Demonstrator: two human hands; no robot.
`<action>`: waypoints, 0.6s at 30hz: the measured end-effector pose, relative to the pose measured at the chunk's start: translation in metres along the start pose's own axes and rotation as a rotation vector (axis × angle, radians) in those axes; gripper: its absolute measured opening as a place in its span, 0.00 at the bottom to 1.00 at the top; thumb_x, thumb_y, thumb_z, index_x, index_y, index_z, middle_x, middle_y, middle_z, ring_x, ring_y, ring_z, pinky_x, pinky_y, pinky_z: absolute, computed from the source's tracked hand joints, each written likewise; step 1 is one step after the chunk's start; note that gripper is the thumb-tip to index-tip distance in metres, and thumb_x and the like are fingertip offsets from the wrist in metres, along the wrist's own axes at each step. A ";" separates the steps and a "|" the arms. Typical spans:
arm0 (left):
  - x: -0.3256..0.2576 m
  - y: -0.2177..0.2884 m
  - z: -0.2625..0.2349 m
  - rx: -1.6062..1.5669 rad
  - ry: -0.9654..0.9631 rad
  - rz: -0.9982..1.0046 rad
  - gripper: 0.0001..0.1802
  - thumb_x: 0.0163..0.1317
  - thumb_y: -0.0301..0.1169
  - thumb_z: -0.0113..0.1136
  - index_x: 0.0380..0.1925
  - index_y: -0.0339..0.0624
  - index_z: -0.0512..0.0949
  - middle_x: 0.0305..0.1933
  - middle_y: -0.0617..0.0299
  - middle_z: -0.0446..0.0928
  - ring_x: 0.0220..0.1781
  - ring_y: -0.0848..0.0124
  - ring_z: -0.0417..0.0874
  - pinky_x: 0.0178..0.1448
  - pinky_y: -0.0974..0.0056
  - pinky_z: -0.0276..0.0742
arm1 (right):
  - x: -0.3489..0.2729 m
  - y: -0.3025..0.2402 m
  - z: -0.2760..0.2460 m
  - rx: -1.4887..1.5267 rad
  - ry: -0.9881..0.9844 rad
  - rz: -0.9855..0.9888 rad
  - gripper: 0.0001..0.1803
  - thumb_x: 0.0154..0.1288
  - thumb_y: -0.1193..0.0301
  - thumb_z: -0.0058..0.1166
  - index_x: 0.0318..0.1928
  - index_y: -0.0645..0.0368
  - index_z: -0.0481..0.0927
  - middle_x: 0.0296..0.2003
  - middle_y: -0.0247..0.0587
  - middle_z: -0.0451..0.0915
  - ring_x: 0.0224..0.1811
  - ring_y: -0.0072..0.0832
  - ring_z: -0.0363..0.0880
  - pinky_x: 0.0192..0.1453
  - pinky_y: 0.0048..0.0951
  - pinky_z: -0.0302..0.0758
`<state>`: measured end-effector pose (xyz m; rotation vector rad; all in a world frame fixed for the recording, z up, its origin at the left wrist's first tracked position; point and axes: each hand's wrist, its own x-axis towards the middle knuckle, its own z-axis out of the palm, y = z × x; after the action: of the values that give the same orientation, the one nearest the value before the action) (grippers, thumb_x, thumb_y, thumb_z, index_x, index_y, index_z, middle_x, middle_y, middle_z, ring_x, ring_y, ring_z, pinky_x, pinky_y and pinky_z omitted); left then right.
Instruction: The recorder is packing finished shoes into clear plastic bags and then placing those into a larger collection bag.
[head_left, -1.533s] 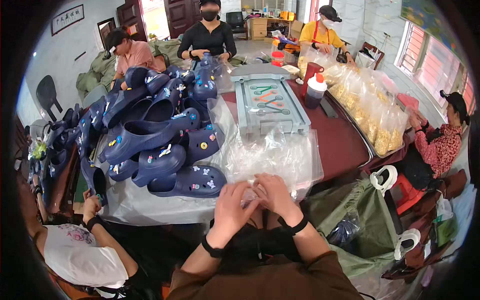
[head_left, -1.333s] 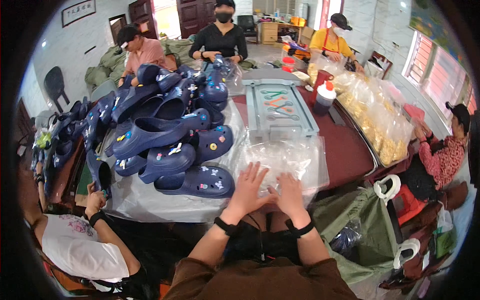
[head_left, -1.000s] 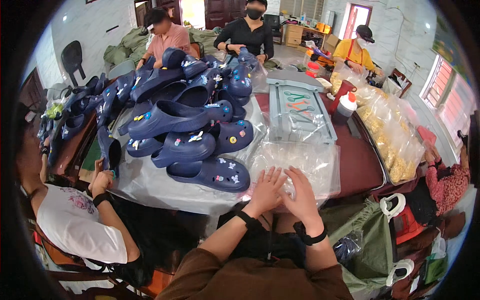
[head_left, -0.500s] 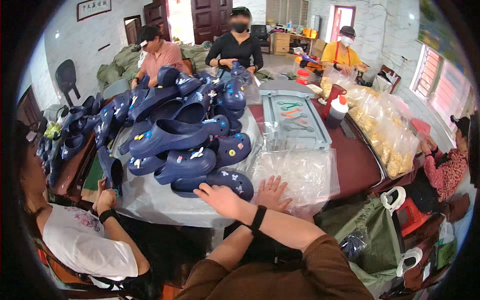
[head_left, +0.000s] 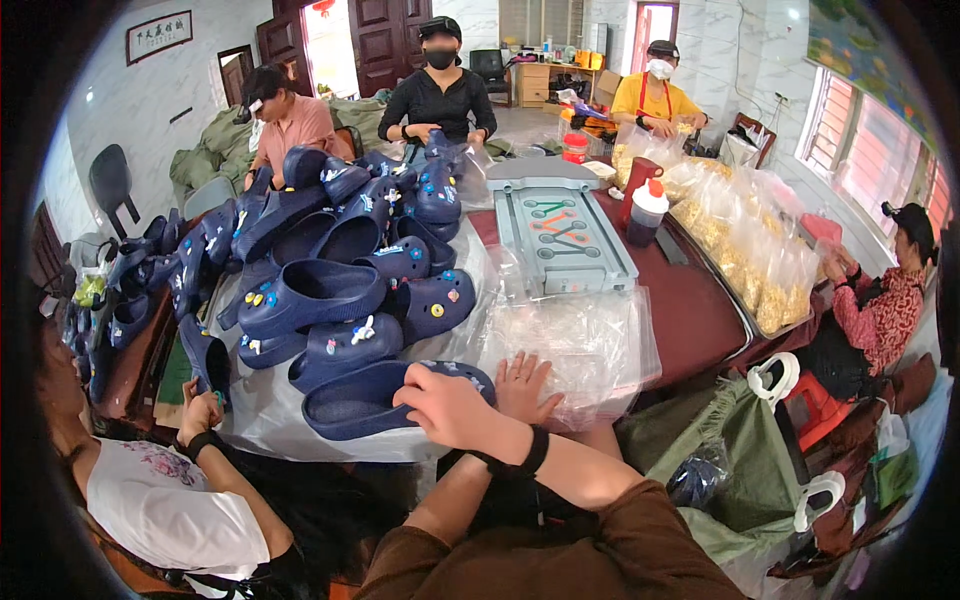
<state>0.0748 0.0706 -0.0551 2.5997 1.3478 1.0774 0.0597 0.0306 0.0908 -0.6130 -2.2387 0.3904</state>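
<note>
Right hand [head_left: 455,408]: reaches leftward across the left forearm; fingers curled and grasping the rim of the near clog [head_left: 345,408]. The clog is dark blue, at the front edge of the surface [head_left: 695,310], toe toward the right; the hand and wrist hide part of it.

Left hand [head_left: 524,388]: released, fingers spread, laid palm down at the near left edge of the clear plastic bags [head_left: 590,345], just beside the clog's toe.

Directly behind the near clog: clog pile [head_left: 325,290], dark blue, with small coloured charms. Grey plastic case [head_left: 565,245] behind the bags; to its right, a bottle [head_left: 648,212] of dark liquid. Far left, a co-worker's hand [head_left: 200,412] touches another clog [head_left: 206,362].
</note>
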 end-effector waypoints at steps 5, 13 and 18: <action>-0.005 -0.001 -0.004 0.058 -0.007 0.017 0.36 0.64 0.56 0.62 0.64 0.43 0.76 0.72 0.45 0.71 0.76 0.46 0.67 0.79 0.38 0.53 | -0.007 -0.004 -0.052 0.087 0.181 0.100 0.15 0.58 0.72 0.67 0.47 0.51 0.83 0.46 0.40 0.76 0.41 0.45 0.81 0.46 0.36 0.78; 0.004 0.009 -0.026 0.029 -0.087 -0.020 0.37 0.65 0.57 0.60 0.67 0.47 0.74 0.73 0.45 0.69 0.77 0.46 0.64 0.80 0.39 0.50 | -0.033 0.029 -0.157 -0.235 0.817 0.344 0.11 0.63 0.72 0.65 0.46 0.54 0.83 0.42 0.43 0.76 0.40 0.43 0.81 0.41 0.38 0.80; 0.003 0.008 -0.017 -0.006 -0.095 -0.033 0.36 0.65 0.57 0.61 0.67 0.49 0.74 0.75 0.48 0.68 0.79 0.48 0.61 0.81 0.39 0.49 | -0.096 0.107 -0.234 -0.861 0.807 0.635 0.11 0.62 0.71 0.63 0.46 0.51 0.85 0.42 0.45 0.77 0.43 0.46 0.82 0.46 0.44 0.79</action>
<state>0.0717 0.0626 -0.0376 2.5790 1.3599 0.9389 0.3242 0.0883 0.1388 -1.5980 -1.3010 -0.5044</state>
